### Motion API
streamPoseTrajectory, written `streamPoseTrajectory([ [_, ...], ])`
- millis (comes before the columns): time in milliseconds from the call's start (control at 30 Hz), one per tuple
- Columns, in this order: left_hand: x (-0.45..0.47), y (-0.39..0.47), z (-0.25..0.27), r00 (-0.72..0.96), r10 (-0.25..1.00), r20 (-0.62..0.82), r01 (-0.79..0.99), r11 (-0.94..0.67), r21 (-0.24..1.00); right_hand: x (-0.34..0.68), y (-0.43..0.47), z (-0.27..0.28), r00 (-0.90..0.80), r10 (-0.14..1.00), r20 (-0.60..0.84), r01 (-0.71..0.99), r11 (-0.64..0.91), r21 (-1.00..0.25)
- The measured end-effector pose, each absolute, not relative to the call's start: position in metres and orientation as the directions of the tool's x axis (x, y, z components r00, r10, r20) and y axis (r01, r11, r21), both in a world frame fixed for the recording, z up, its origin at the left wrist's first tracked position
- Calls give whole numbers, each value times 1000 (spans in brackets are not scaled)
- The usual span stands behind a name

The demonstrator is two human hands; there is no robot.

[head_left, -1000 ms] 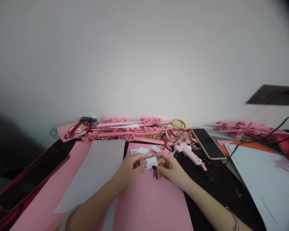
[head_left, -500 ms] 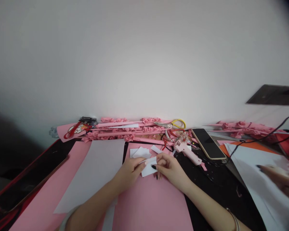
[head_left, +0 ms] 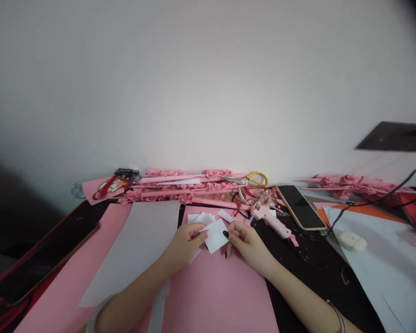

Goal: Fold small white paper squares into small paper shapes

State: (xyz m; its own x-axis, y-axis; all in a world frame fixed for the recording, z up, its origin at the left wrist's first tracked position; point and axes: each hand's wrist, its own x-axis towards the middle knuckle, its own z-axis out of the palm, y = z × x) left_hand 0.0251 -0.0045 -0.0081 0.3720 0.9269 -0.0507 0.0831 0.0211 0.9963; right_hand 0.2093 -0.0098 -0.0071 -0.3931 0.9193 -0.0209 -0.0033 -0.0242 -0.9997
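Observation:
Between my two hands is a small white square of paper [head_left: 217, 236], turned to stand on one corner. My left hand [head_left: 187, 243] pinches its left side between thumb and fingers. On its right edge, my right hand [head_left: 244, 240] grips with thumb and bent fingers. Another sliver of white paper [head_left: 195, 255] shows below my left hand; whether that hand holds it is unclear. Just beyond lie several white paper pieces [head_left: 201, 217] and a white strip [head_left: 225, 214]. Beneath everything is a pink sheet [head_left: 222, 291].
A pink glue gun [head_left: 272, 221] and a phone [head_left: 301, 208] lie to the right. Yellow-handled scissors [head_left: 253, 179] rest on pink paper flower stems [head_left: 194, 187] along the wall. Large white sheets [head_left: 138, 245] lie left. A white rounded case [head_left: 351, 241] sits on paper at right.
The paper between my hands was folded over and now shows a flat square face. Another person's hand at the far right has left view, uncovering the white case.

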Motion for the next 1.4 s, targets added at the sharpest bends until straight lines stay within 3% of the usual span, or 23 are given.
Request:
streamPoseTrajectory([
  [133,25,-4,-10,396,916,-60,48,45,998,210,-10,-8,-362,932,1,15,7,-1000],
  [333,26,-5,-7,401,916,-13,154,-54,987,211,-9,-9,-347,937,29,75,58,-995],
  [433,26,-5,-6,403,915,-35,99,-6,995,211,-9,-8,-373,928,14,64,41,-997],
  [700,24,-5,-3,443,892,-83,-20,103,995,212,-8,-10,-399,917,4,-65,-24,-998],
  [967,20,-4,-2,473,874,-112,-171,216,961,216,-8,-10,-414,909,-32,-325,-181,-928],
  [1133,18,-4,-4,491,864,-111,-275,275,921,219,-8,-10,-447,894,-40,-361,-221,-906],
  [1300,17,-3,-5,527,848,-51,-330,259,908,221,-7,-9,-485,874,2,-403,-222,-888],
  [1400,19,-3,-3,500,865,-55,-254,207,945,219,-7,-9,-472,882,18,-409,-201,-890],
])
